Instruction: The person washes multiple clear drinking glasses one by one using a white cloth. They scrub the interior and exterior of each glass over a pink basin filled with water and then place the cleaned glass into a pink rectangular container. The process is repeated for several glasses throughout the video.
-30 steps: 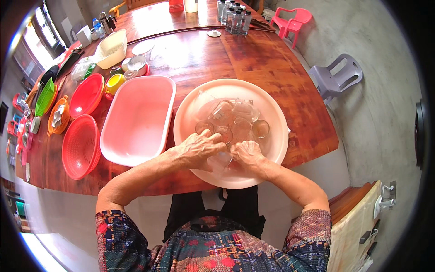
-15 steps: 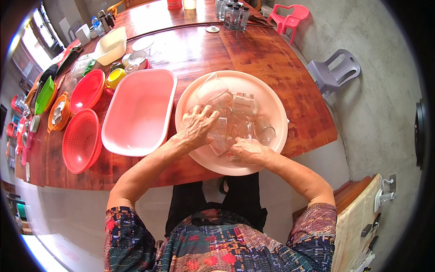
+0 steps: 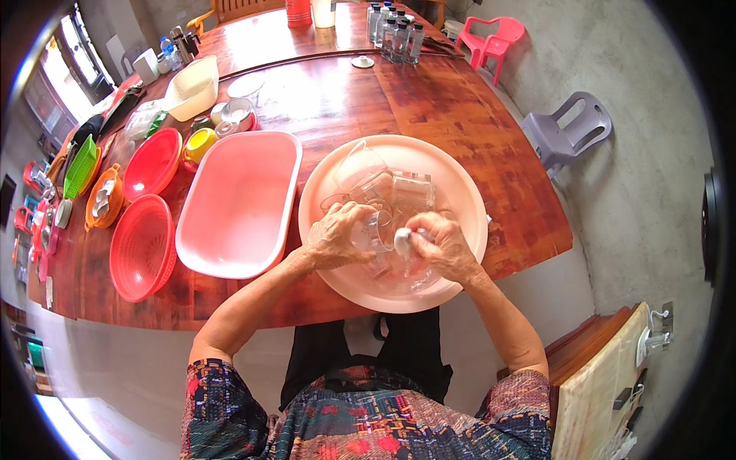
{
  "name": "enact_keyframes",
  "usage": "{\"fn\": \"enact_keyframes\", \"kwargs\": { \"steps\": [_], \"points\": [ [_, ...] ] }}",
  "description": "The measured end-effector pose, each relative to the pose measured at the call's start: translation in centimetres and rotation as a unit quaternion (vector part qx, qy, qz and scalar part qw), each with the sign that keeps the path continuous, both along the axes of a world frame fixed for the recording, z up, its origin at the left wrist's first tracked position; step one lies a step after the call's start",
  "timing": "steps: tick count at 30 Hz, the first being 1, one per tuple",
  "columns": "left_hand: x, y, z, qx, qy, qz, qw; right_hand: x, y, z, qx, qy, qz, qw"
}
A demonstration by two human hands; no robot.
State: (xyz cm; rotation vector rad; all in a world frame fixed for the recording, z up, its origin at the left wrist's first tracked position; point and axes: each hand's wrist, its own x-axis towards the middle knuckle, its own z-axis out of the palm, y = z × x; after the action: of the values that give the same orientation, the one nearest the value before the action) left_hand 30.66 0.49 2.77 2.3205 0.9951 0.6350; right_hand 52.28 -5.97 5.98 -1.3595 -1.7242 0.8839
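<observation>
L hand: fingers half curled, hold clear glass, its mouth twd R | R hand: fingers pinched on small white pad, near glass mouth | glass is over rnd pale-pink basin w/ other glassware | basin on wood worktop, pink rect. tub just beside, on L
</observation>
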Motion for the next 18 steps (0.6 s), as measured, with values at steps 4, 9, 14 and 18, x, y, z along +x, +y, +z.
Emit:
{"fn": "enact_keyframes", "kwargs": {
  "steps": [4, 9, 14, 18],
  "points": [
    [1.2, -1.2, 1.6, -0.017, -0.029, 0.022, 0.999, -1.8, 0.8, -0.1, 0.107, -0.002, -0.007, 0.994],
    [2.2, -1.8, 1.7, 0.179, 0.022, 0.074, 0.981, -1.7, 1.5, -1.8, 0.274, -0.183, 0.025, 0.944],
    [1.3, -2.2, 1.7, 0.191, 0.088, 0.117, 0.971, 0.4, -0.9, -2.7, 0.091, -0.219, 0.074, 0.969],
    [1.6, -2.3, 1.8, 0.198, 0.08, 0.064, 0.975, 1.5, -1.0, -5.1, 0.002, -0.284, 0.174, 0.943]
  ]
}}
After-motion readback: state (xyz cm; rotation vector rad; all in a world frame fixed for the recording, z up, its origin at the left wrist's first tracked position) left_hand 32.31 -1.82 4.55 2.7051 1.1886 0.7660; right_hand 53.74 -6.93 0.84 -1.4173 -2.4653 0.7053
